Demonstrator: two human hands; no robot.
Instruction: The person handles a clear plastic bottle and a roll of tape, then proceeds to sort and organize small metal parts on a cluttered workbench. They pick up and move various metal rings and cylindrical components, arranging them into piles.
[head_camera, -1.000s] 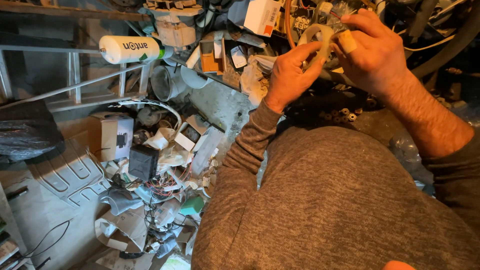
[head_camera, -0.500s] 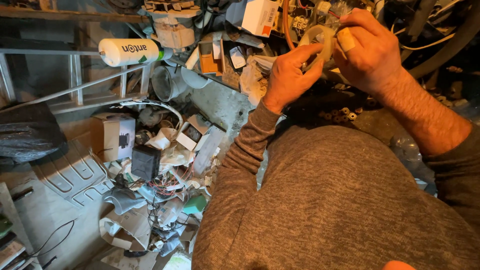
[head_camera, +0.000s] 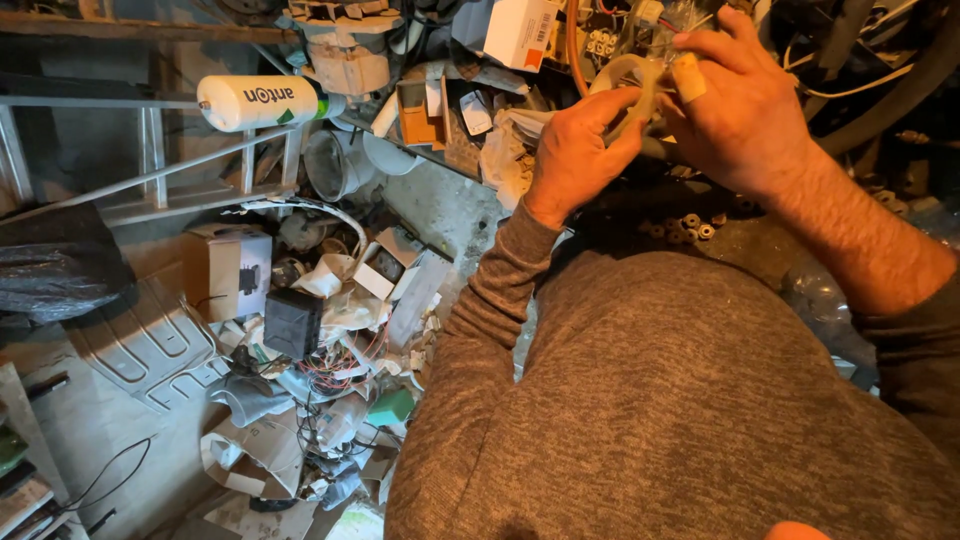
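Grey-brown knit covers my chest and both sleeves, filling the lower right of my view. Beyond it the floor (head_camera: 90, 420) is heaped with torn cardboard boxes (head_camera: 235, 270), loose wires and a small black box (head_camera: 292, 322). A white spray can (head_camera: 262, 101) lies across a metal rack (head_camera: 150, 170) at upper left. My left hand (head_camera: 575, 150) and right hand (head_camera: 745, 105) meet near the top, both closed on a small pale ring-shaped plastic part (head_camera: 632, 88), held up in front of cluttered shelves. Fingers hide most of it.
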